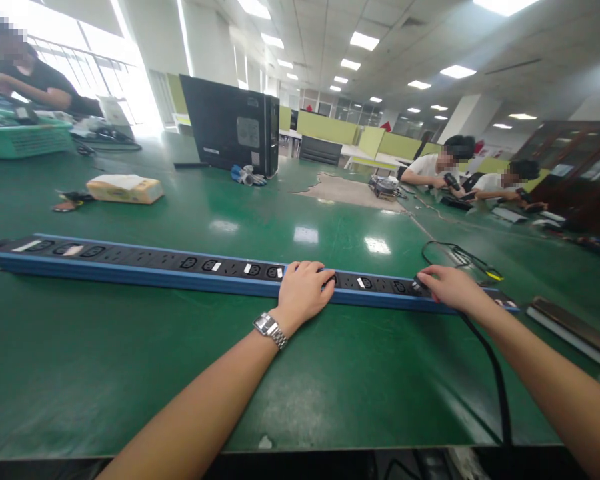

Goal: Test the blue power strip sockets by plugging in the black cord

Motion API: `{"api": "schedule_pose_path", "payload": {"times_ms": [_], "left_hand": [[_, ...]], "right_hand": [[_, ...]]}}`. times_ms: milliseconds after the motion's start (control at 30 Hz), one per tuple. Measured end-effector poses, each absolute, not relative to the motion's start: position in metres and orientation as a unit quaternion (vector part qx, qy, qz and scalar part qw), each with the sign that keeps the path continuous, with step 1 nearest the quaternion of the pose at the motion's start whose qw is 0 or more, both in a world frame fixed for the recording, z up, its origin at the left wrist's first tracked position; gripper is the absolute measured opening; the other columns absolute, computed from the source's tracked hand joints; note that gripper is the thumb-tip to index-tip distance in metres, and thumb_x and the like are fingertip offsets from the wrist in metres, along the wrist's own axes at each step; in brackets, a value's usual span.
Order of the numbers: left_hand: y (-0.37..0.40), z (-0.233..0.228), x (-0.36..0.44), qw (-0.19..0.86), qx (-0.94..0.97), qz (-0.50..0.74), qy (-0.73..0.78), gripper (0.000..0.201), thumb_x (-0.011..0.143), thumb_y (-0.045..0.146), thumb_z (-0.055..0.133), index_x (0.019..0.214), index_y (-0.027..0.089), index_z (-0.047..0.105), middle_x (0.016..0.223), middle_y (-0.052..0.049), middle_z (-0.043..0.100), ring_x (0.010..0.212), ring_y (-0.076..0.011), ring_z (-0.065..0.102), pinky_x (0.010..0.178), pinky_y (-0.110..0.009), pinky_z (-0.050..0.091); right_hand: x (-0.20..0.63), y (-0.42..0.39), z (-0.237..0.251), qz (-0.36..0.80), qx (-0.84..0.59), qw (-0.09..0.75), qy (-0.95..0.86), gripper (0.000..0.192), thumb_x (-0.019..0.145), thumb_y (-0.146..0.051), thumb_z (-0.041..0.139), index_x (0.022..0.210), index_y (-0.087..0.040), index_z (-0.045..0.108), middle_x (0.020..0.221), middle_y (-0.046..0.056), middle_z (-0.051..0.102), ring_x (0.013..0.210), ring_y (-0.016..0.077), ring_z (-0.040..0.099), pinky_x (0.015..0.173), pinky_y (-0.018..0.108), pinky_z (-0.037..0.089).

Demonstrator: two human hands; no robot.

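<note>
A long blue and black power strip [230, 268] lies across the green table, with rows of sockets and small white labels along its top. My left hand [306, 291], wearing a metal watch [271, 329] at the wrist, is curled over the strip a little right of its middle and grips it. Toward the strip's right end, my right hand [449, 291] pinches a black plug [418, 285] at a socket; how deep the plug sits cannot be made out. A black cable [496, 373] runs from beneath my right hand down over the table's front edge.
Behind the strip stand a tissue pack [125, 189], a black computer case [230, 127] and gloves [249, 175]. A coiled cable [460, 257] and a dark bar [570, 330] lie at the right. A green basket [25, 139] is far left. Other people sit around the table.
</note>
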State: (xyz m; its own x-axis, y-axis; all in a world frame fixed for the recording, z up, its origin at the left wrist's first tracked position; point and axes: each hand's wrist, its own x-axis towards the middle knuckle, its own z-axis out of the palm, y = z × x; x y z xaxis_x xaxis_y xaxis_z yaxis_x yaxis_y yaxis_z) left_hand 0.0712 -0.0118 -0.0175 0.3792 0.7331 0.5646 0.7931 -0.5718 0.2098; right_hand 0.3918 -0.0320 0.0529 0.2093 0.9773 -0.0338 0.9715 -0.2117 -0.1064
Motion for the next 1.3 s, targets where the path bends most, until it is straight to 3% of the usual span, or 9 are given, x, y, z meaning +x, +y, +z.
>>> {"api": "schedule_pose_path", "payload": {"times_ms": [233, 467, 667, 867, 933, 1033, 1100, 1200, 1300], "left_hand": [[-0.012, -0.018, 0.071, 0.049, -0.831, -0.31, -0.459, 0.03, 0.094, 0.037, 0.046, 0.11, 0.027, 0.07, 0.113, -0.004, 0.068, 0.105, -0.0217, 0.058, 0.094, -0.04, 0.037], [-0.012, -0.017, 0.071, 0.053, -0.835, -0.303, -0.457, 0.031, 0.094, 0.037, 0.046, 0.112, 0.027, 0.069, 0.114, -0.004, 0.067, 0.106, -0.022, 0.058, 0.094, -0.04, 0.037], [-0.011, -0.017, 0.071, 0.05, -0.835, -0.3, -0.459, 0.032, 0.094, 0.037, 0.045, 0.112, 0.027, 0.069, 0.116, -0.004, 0.067, 0.106, -0.0218, 0.057, 0.095, -0.04, 0.036], [-0.012, -0.017, 0.07, 0.048, -0.835, -0.304, -0.457, 0.032, 0.094, 0.038, 0.045, 0.112, 0.027, 0.069, 0.115, -0.004, 0.067, 0.106, -0.0217, 0.057, 0.095, -0.04, 0.036], [-0.012, -0.017, 0.071, 0.047, -0.834, -0.305, -0.458, 0.032, 0.094, 0.037, 0.045, 0.112, 0.027, 0.069, 0.114, -0.004, 0.067, 0.106, -0.0216, 0.057, 0.095, -0.04, 0.036], [-0.011, -0.017, 0.071, 0.047, -0.833, -0.309, -0.456, 0.031, 0.094, 0.038, 0.045, 0.112, 0.027, 0.069, 0.114, -0.004, 0.067, 0.106, -0.0215, 0.057, 0.096, -0.04, 0.036], [-0.011, -0.017, 0.071, 0.049, -0.834, -0.309, -0.454, 0.031, 0.094, 0.037, 0.045, 0.112, 0.027, 0.069, 0.114, -0.004, 0.067, 0.106, -0.0214, 0.057, 0.096, -0.04, 0.036], [-0.011, -0.017, 0.071, 0.048, -0.834, -0.307, -0.456, 0.031, 0.094, 0.037, 0.045, 0.111, 0.027, 0.069, 0.114, -0.004, 0.067, 0.105, -0.0212, 0.057, 0.095, -0.04, 0.036], [-0.012, -0.016, 0.071, 0.047, -0.833, -0.307, -0.457, 0.031, 0.094, 0.038, 0.045, 0.111, 0.028, 0.069, 0.114, -0.005, 0.067, 0.106, -0.0215, 0.057, 0.096, -0.04, 0.036]], "right_hand": [[0.402, -0.029, 0.053, 0.012, -0.785, -0.04, -0.618, 0.049, 0.091, -0.049, 0.035, 0.106, -0.019, 0.071, 0.076, 0.008, 0.071, 0.075, 0.0221, 0.066, 0.067, 0.029, 0.044], [0.39, -0.029, 0.041, -0.044, -0.783, -0.039, -0.619, 0.044, 0.089, -0.05, 0.041, 0.106, -0.02, 0.068, 0.097, 0.013, 0.071, 0.089, 0.0267, 0.066, 0.074, 0.034, 0.045], [0.39, -0.036, 0.02, -0.016, -0.784, 0.073, -0.616, 0.039, 0.09, -0.047, 0.042, 0.102, -0.017, 0.065, 0.098, 0.012, 0.071, 0.092, 0.0238, 0.065, 0.078, 0.03, 0.045], [0.385, -0.043, 0.032, 0.009, -0.803, 0.068, -0.592, 0.041, 0.09, -0.048, 0.043, 0.109, -0.016, 0.062, 0.083, 0.012, 0.069, 0.07, 0.0225, 0.064, 0.066, 0.032, 0.045], [0.384, -0.041, 0.062, 0.078, -0.798, 0.124, -0.585, 0.039, 0.089, -0.047, 0.046, 0.103, -0.015, 0.064, 0.068, 0.008, 0.065, 0.056, 0.0176, 0.059, 0.057, 0.028, 0.043], [0.371, -0.042, 0.113, 0.059, -0.788, 0.3, -0.534, 0.045, 0.09, -0.047, 0.042, 0.108, -0.011, 0.062, 0.057, 0.006, 0.059, 0.041, 0.0131, 0.047, 0.043, 0.027, 0.034], [0.35, -0.045, 0.134, 0.102, -0.768, 0.271, -0.572, 0.042, 0.088, -0.046, 0.045, 0.106, -0.013, 0.063, 0.052, 0.003, 0.057, 0.037, 0.0116, 0.044, 0.042, 0.025, 0.032], [0.311, -0.044, 0.135, 0.16, -0.734, 0.127, -0.647, 0.037, 0.089, -0.044, 0.044, 0.099, -0.016, 0.065, 0.05, 0.0, 0.058, 0.04, 0.0117, 0.048, 0.045, 0.023, 0.034], [0.279, -0.033, 0.113, 0.14, -0.704, 0.001, -0.696, 0.036, 0.089, -0.041, 0.044, 0.091, -0.016, 0.068, 0.049, 0.001, 0.06, 0.047, 0.0123, 0.054, 0.05, 0.022, 0.036]]}}
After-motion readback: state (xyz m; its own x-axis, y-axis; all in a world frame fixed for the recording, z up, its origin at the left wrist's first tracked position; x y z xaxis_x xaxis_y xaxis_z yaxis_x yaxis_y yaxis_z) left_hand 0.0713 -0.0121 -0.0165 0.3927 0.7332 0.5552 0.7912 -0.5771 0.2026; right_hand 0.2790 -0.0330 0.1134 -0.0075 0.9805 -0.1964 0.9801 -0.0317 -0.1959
